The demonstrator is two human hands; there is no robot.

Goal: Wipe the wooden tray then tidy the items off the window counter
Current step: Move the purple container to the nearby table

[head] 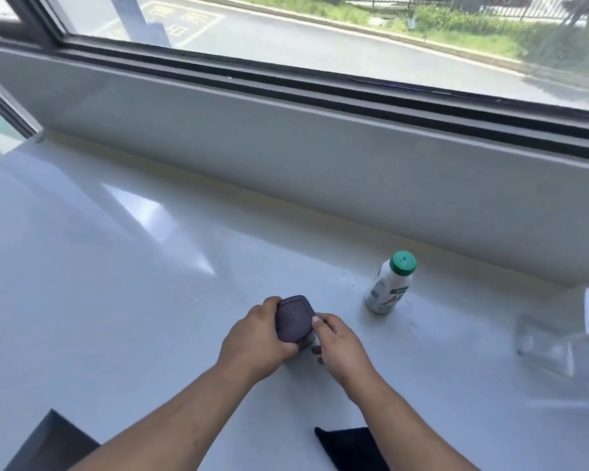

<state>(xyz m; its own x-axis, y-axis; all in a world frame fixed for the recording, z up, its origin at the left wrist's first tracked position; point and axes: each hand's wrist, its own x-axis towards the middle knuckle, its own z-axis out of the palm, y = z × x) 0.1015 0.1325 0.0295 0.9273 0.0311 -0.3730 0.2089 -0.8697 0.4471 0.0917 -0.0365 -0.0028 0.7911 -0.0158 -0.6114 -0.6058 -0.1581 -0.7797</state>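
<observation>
A window spans the top of the frame, its dark frame running from upper left down to the right edge, with a road and a strip of grass beyond the glass. Below it a pale sill wall slopes across the middle. The glossy white tabletop fills the lower two thirds of the frame, catching bright reflections at centre left.

Two bare forearms rise from the bottom edge toward lower centre. The left hand wraps its grip around the left side of a dark purple box with rounded corners, thumb over the near edge and fingertips curled over the far corner. The right hand closes on the box's right side, thumb pressed to its top edge. Whether the box rests on the tabletop or is lifted just clear cannot be told.

At right of centre a small white bottle with a green cap stands on the tabletop near the sill wall, apart from the hands. A clear, blurred container lies at lower right. A dark slab cuts into the bottom left corner, and a black cloth lies at the bottom edge beside the right forearm. The wooden tray is not in view.
</observation>
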